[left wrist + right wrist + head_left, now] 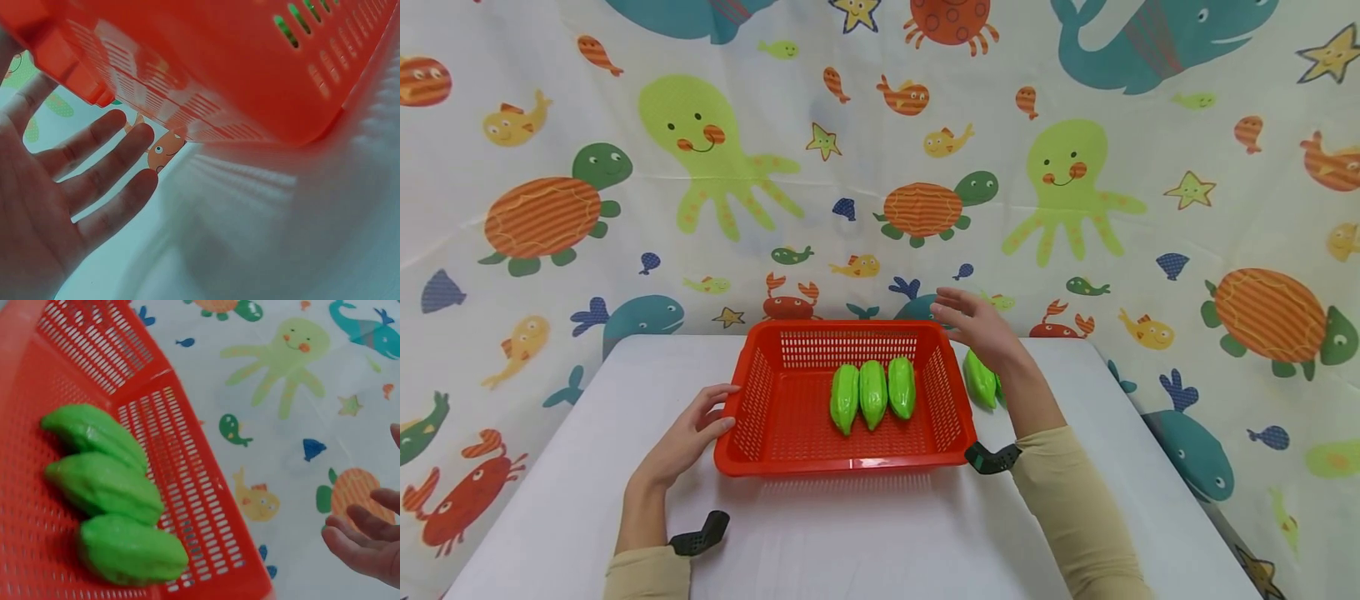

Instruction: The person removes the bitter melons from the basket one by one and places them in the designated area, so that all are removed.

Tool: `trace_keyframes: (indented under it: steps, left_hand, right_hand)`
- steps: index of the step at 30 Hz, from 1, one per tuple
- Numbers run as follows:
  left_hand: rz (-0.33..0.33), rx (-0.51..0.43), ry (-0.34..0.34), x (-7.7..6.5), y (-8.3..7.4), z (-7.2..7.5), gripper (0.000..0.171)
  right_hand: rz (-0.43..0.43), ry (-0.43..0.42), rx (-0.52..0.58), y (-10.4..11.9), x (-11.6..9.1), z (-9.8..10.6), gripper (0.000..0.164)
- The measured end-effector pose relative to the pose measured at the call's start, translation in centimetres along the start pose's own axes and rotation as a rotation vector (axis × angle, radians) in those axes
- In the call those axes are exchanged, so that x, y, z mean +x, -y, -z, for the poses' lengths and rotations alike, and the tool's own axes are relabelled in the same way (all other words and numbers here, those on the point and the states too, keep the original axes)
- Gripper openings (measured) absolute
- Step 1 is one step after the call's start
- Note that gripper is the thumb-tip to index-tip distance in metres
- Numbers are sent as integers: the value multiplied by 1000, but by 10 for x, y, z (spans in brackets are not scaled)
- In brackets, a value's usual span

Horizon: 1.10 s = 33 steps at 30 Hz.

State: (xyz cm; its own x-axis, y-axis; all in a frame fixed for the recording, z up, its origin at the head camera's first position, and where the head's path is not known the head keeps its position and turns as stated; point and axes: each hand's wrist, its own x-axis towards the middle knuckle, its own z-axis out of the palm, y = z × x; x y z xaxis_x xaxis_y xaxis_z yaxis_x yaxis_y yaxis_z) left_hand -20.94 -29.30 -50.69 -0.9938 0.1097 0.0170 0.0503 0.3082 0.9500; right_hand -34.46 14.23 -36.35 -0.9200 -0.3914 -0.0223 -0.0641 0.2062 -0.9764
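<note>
A red plastic basket (850, 462) with slotted walls stands on the table. Three glossy green, ridged fruits (873, 395) lie side by side inside it. At the basket's left wall is my left hand (688, 433), its fingertips at the rim in the head view; the left wrist view has its fingers spread and fairly straight beside the wall. My right hand (977, 329) is raised by the basket's back right corner, fingers loosely bent and holding nothing. Below it, to the right of the basket, more green fruit (981, 379) rests on the table, partly hidden by the right forearm.
The white table (850, 542) extends around the basket. Behind it hangs a pale curtain (850, 250) printed with sea animals. Each wrist carries a small black device; the right one (992, 458) hangs close to the basket's front right corner.
</note>
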Motion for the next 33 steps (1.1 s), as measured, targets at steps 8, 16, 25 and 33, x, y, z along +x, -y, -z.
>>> trace_keyframes:
  steps: [8,16,25,33]
  left_hand:
    - [2,3,-6,1,0,0,60]
    - [-1,9,-10,-1,1,1,59]
    - [5,-4,-11,-1,1,-2,59]
    - [5,-3,-5,-4,-4,-2,59]
  right_hand:
    - [-50,119,85,-8,26,-20,61]
    - [-100,176,128,-23,55,-42,50]
    - [-165,248,174,-43,71,-60,53]
    - [-195,286,147,-43,80,-69,51]
